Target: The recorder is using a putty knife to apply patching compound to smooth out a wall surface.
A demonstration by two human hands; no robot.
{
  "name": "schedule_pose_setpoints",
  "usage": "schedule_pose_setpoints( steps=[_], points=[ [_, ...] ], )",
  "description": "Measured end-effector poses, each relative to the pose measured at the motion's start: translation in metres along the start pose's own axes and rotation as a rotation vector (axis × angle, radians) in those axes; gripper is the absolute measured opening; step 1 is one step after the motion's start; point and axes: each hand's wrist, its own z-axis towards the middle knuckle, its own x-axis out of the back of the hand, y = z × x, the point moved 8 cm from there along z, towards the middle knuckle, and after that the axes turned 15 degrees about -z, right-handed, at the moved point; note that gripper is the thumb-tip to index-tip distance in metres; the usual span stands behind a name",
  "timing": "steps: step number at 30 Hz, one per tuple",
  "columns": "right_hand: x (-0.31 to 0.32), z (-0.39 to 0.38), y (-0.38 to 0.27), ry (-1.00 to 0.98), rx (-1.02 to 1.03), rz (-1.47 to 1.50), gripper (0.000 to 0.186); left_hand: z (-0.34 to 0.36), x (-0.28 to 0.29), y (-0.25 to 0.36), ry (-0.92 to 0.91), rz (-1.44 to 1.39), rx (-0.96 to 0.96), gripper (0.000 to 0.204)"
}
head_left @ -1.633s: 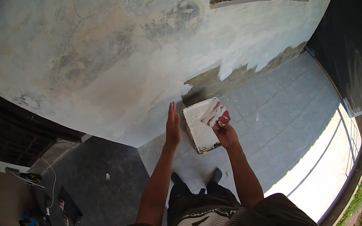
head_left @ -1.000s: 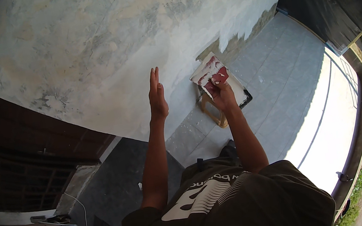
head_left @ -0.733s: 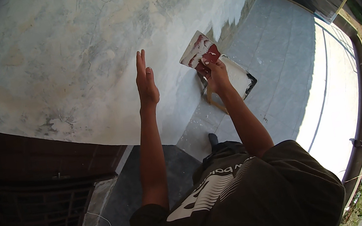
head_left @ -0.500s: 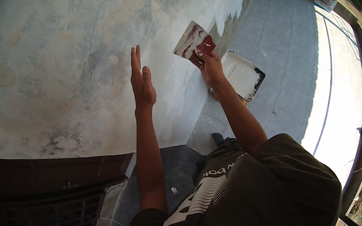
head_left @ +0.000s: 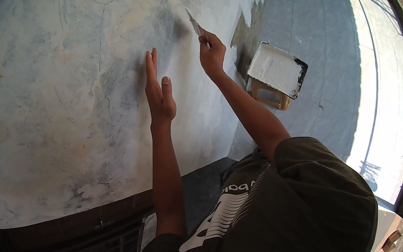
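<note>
My right hand (head_left: 212,54) is raised against a patchy grey and white plastered wall (head_left: 51,96) and grips a flat putty knife (head_left: 195,23), whose blade lies edge-on to the wall above my fingers. My left hand (head_left: 158,91) is held up flat with the fingers straight and together, close to the wall, and holds nothing. The two hands are about a hand's width apart.
A black tray filled with white putty (head_left: 277,68) rests on a small wooden stool (head_left: 269,97) to the right, on the grey tiled floor (head_left: 352,51). A dark bare patch (head_left: 246,41) breaks the wall's lower edge. A dark metal grille (head_left: 74,249) is at lower left.
My view has swung up toward the wall. My right hand rose from near the tray to the wall, and the knife now shows edge-on. My left hand stayed raised and flat.
</note>
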Motion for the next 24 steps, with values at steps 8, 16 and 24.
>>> schedule_pose_setpoints(
  steps=[8,16,24],
  points=[
    [-0.034,-0.055,-0.023,-0.124,0.298,-0.127,0.053,-0.004,0.003,-0.004,-0.091,-0.032,-0.036,0.077],
    [0.001,-0.052,0.016,-0.164,-0.195,-0.055,0.031,0.006,-0.001,-0.017,-0.156,0.059,-0.047,0.077],
    [-0.033,-0.031,-0.025,-0.032,0.34,-0.212,0.05,0.021,-0.017,-0.019,-0.182,0.062,-0.057,0.078]
  ],
)
